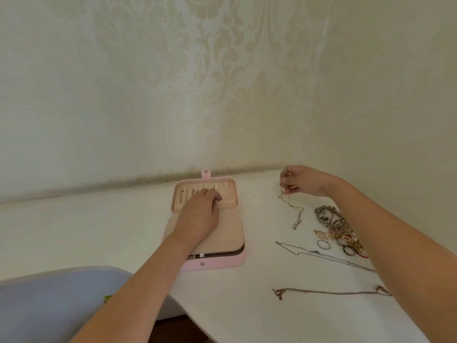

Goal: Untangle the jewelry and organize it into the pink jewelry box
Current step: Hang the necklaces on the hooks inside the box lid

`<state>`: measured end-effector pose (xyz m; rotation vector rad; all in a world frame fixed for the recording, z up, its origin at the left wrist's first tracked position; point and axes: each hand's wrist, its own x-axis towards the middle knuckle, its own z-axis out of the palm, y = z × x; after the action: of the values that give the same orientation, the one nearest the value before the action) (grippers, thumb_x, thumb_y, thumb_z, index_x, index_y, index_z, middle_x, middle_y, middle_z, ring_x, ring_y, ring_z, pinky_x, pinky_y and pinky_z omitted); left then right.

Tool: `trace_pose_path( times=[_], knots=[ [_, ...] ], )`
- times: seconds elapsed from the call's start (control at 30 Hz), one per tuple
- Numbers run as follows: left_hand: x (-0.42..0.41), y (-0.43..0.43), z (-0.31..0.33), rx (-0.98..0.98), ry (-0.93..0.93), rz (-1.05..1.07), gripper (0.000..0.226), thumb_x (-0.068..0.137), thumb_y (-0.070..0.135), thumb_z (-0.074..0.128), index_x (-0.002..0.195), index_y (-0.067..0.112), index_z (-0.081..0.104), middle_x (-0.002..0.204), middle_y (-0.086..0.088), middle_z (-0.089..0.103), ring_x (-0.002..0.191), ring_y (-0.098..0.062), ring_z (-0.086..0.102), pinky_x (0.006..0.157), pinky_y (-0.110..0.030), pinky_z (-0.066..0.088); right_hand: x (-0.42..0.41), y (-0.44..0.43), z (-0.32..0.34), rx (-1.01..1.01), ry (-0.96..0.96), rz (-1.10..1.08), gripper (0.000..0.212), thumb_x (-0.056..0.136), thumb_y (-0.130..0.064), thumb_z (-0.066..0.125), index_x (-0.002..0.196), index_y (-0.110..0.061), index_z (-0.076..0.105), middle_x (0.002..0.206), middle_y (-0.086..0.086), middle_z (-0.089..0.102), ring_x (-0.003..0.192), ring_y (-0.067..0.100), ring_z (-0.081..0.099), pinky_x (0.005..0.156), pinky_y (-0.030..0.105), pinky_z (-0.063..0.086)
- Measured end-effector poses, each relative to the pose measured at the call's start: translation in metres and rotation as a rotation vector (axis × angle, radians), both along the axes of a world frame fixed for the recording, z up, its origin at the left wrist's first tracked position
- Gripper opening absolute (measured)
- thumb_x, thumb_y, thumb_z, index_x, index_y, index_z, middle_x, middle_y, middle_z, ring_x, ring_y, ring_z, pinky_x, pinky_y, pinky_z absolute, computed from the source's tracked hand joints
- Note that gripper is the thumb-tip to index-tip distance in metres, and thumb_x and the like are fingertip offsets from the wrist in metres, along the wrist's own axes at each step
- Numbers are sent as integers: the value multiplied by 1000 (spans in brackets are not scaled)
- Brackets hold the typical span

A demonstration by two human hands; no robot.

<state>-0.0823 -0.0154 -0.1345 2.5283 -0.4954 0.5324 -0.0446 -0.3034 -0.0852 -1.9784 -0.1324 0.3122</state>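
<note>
Table (247, 308): jewelry pile (337, 227) beside gold chain (298, 214)

Nothing can be read. The pink jewelry box (222, 264) under the left hand (197, 216) shows only a plain snap stud (203, 263); the gold chain (296, 223) pinched by the right hand (304, 180) carries no legible tag.

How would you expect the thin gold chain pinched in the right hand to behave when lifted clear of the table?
Probably very floppy: the gold chain sags in loose bends below the right hand, which pinches it. Likely light, since fingertips alone hold it. Its thicker lower end may swing or snag the nearby jewelry pile.
</note>
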Motion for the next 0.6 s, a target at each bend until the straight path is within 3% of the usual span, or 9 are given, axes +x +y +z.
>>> trace_pose_path(
  times=[0.07,0.23,0.4,0.47,0.57,0.6],
  knots=[
    [0,0,1,3,30,-1,25,92,11,44,110,14,61,105,-1,61,101,-18,55,84,-30,44,-8,7,14,140,4,19,15,96,2,42,89,-8,51,73,6,54,63,16,48,66,27,45],
    [0,1,5,-7,116,-25,29,93,21,48,120,16,57,114,-1,58,107,-17,54,89,-27,43,-34,29,45,131,-111,133,18,93,4,45,99,-7,57,79,3,63,47,8,30,44,16,25],
    [-24,-17,34,-380,226,-238,50,85,46,60,130,28,49,127,15,53,118,-1,47,99,-23,34,-61,50,70,121,-193,240,18,92,4,48,96,-8,60,80,5,65,44,8,25,42,17,20],
    [-37,-31,49,-493,313,-335,48,80,54,61,123,34,55,121,21,57,116,7,47,99,-20,33,-71,57,77,115,-220,269,17,92,4,49,96,-8,61,81,6,65,45,8,26,43,16,21],
    [-53,-46,66,-668,349,-370,10,89,31,59,89,25,67,92,16,68,91,12,57,88,-17,38,-81,62,85,97,-271,281,19,91,5,50,98,-8,62,82,7,66,47,9,28,43,15,25],
    [-57,-47,71,-748,378,-393,15,92,24,56,82,21,67,81,12,68,83,6,60,85,-17,42,-84,60,88,83,-286,274,21,90,6,50,98,-9,63,82,6,66,49,10,28,44,15,25]
  ],
)
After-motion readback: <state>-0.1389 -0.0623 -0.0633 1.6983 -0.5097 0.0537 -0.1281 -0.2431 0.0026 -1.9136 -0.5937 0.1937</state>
